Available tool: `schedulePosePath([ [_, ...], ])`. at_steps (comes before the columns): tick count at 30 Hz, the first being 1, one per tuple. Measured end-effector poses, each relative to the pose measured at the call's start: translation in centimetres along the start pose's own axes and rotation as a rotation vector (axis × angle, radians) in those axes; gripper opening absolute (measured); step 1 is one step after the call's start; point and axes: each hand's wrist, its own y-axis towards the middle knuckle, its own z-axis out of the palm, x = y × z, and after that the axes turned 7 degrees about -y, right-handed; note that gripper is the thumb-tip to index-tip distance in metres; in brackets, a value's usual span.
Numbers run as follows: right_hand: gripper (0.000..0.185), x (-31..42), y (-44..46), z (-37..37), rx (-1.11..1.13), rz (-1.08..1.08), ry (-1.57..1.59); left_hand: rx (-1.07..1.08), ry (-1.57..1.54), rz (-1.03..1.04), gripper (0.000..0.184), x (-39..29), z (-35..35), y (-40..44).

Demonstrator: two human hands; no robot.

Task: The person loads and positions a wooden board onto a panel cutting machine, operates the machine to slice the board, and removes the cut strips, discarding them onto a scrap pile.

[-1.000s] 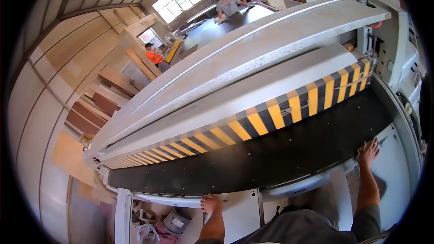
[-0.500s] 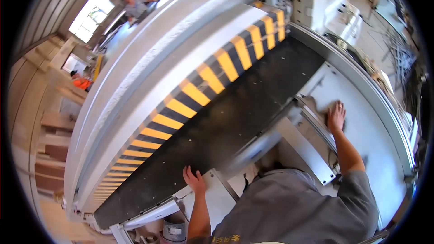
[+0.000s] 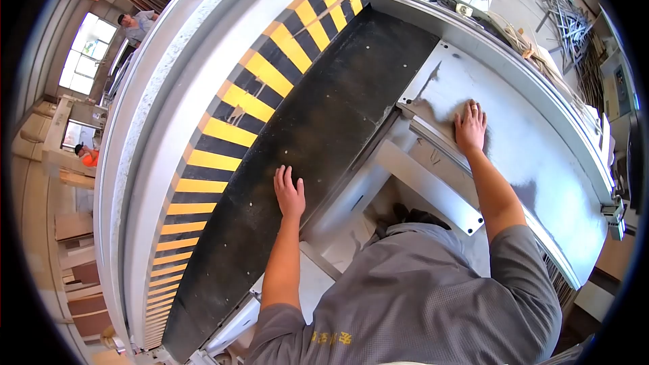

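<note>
My left hand [image 3: 290, 190] is over the black bed [image 3: 338, 88] of a large machine, palm down with its fingers apart and holding nothing. Whether it touches the surface is hard to tell. My right hand [image 3: 471, 127] rests flat, fingers spread, on the pale metal side plate [image 3: 520, 115], close to a dark smudge. Beyond the bed runs a guard bar with yellow and black stripes [image 3: 230, 128]. Between my hands a metal bracket [image 3: 433, 186] crosses an opening in front of my body.
A curved pale beam [image 3: 152, 115] rises behind the striped guard. Two people stand farther off, one in grey [image 3: 137, 26] and one in orange [image 3: 88, 155]. A raised metal rail [image 3: 541, 88] edges the side plate. Metal strips [image 3: 574, 23] lie at the upper right.
The view has swung right and down. My left hand has moved from the bed's front edge onto or over the black surface, and my right hand from the bed's corner onto the side plate.
</note>
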Motion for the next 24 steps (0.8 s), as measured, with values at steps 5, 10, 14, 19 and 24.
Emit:
schedulePosePath([
  [5, 0.066, 0.2, 0.0, 0.7, 0.024, 0.005, -0.018, -0.05, 0.126, 0.024, 0.054, 1.6, 2.0, 4.4],
  [10, 0.068, 0.4, 0.4, 1.4, 0.035, 0.014, -0.044, -0.105, 0.23, -0.01, 0.062, 4.8, 3.9, 9.1],
  [14, 0.07, 0.4, 0.5, 1.9, 0.04, 0.009, -0.063, -0.15, 0.302, -0.138, 0.07, 7.1, 4.7, 12.7],
  [19, 0.072, 0.3, 0.6, 2.1, 0.034, 0.004, -0.06, -0.037, 0.411, -0.356, 0.08, 9.3, 5.9, 14.4],
  [24, 0.073, 0.4, 0.3, 2.1, 0.035, 0.001, -0.054, -0.031, 0.411, -0.319, 0.077, 6.7, 4.5, 10.1],
])
